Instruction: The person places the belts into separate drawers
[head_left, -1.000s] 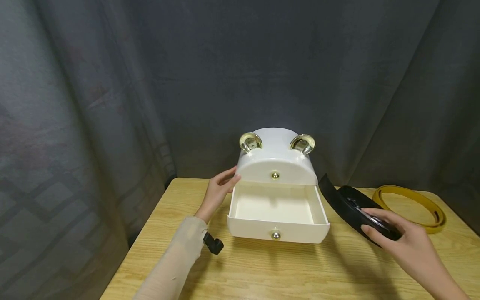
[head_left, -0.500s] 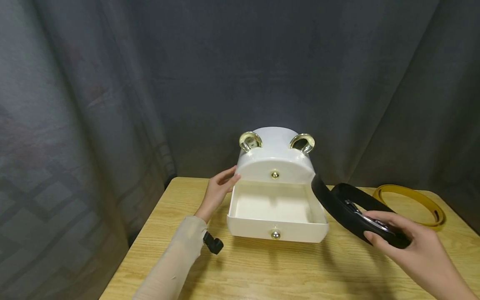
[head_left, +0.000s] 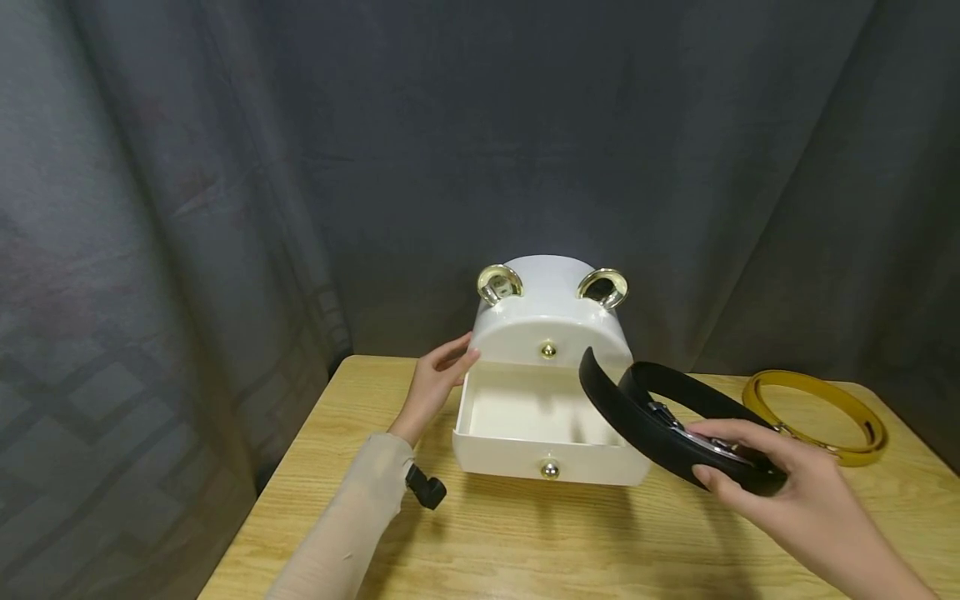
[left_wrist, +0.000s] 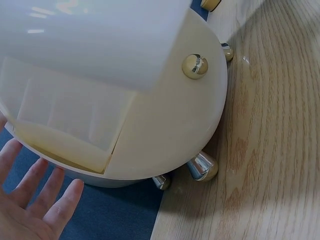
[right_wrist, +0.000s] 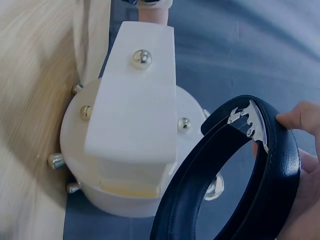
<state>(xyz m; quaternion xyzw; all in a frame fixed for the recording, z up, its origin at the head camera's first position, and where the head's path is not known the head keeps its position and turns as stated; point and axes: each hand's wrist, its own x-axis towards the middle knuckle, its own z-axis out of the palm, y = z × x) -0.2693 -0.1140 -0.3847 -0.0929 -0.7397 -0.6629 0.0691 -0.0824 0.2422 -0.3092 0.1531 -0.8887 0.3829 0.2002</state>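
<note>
A white round-bodied storage box (head_left: 551, 312) with gold ear-shaped trims stands on the table. Its drawer (head_left: 495, 454), with a round silvery knob, is pulled out, and nothing lies in the part I can see. My left hand (head_left: 431, 387) rests against the box's left side; in the left wrist view its fingers (left_wrist: 65, 206) are extended by the edge. My right hand (head_left: 798, 487) pinches a coiled black belt (right_wrist: 280, 195) near its metal buckle (right_wrist: 256, 125), thumb on one side. The belt's free end hangs over the drawer's right part, hiding that corner.
To the right on the wooden table (head_left: 525, 546) lies a coiled yellow belt (head_left: 832, 392). A dark grey curtain (head_left: 675, 167) hangs behind the table and on the left. Short metallic feet (left_wrist: 202, 166) hold the box up.
My right hand has lifted the black belt and carried it left, from beside the box to over the drawer's right side. The left hand has stayed on the box.
</note>
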